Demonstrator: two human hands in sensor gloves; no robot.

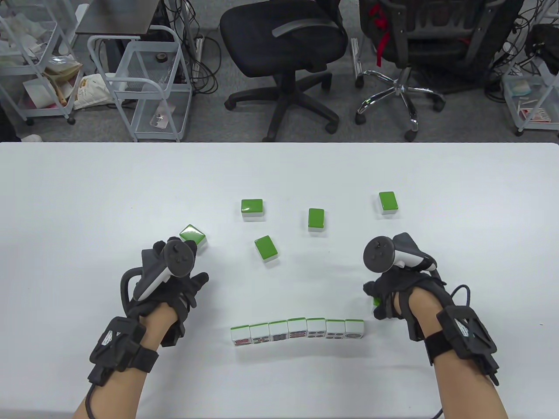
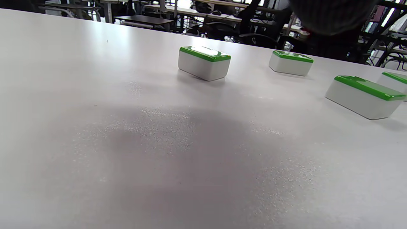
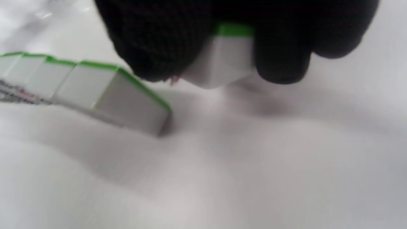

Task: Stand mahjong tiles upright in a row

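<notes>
A row of several upright green-backed mahjong tiles stands near the table's front edge; its right end shows in the right wrist view. My right hand pinches one tile between gloved fingers, just above the table and right of the row's end; in the table view only a green sliver of the tile shows. My left hand hovers empty, left of the row, below a flat tile. Several more tiles lie face down.
The left wrist view shows flat tiles ahead: one near, one farther, one at right. The white table ends at a far edge, with office chairs and wire carts beyond.
</notes>
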